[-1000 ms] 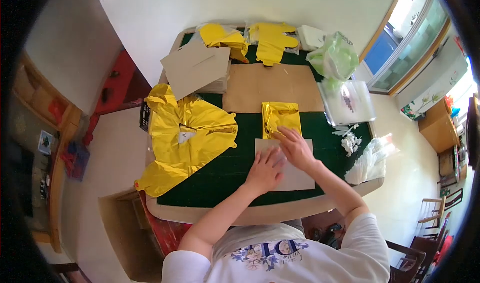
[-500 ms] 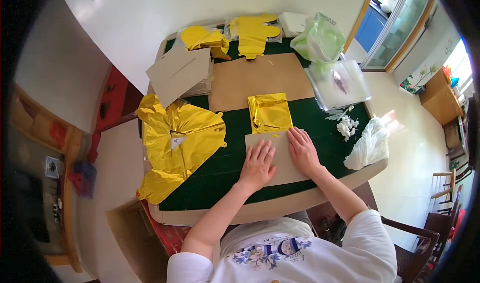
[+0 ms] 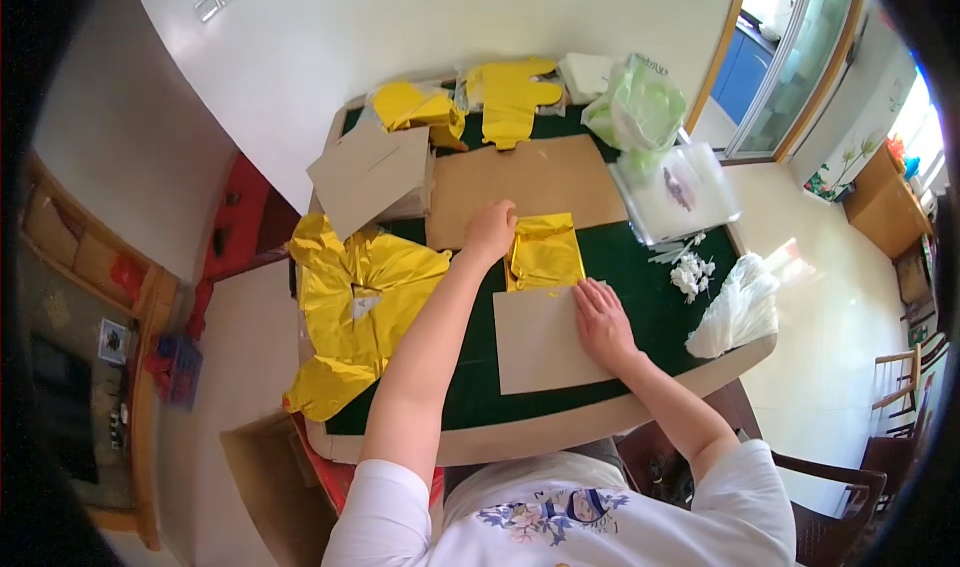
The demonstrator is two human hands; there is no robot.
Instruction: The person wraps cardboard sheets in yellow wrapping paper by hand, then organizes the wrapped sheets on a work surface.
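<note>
A folded gold foil balloon (image 3: 546,255) lies in front of me, its near edge under a grey cardboard sheet (image 3: 540,342). My left hand (image 3: 490,231) is at the foil's far left corner, fingers closed in a pinch on its edge. The fingertips are partly hidden. My right hand (image 3: 605,322) rests flat with fingers stretched out on the cardboard's upper right part, near the foil's lower right corner. To the left is a large flat gold foil balloon (image 3: 350,307) with a small white label.
A stack of grey cardboard sheets (image 3: 370,177) sits back left, beside brown cardboard (image 3: 530,182). More gold foil pieces (image 3: 512,97) lie along the back. On the right are a green plastic bag (image 3: 638,112), clear plastic packs (image 3: 680,192), white bits (image 3: 692,277) and a white bag (image 3: 735,307).
My left hand has left the cardboard and moved forward to the folded foil's far left corner, closing there. My right hand stays on the cardboard. The view has tilted slightly.
</note>
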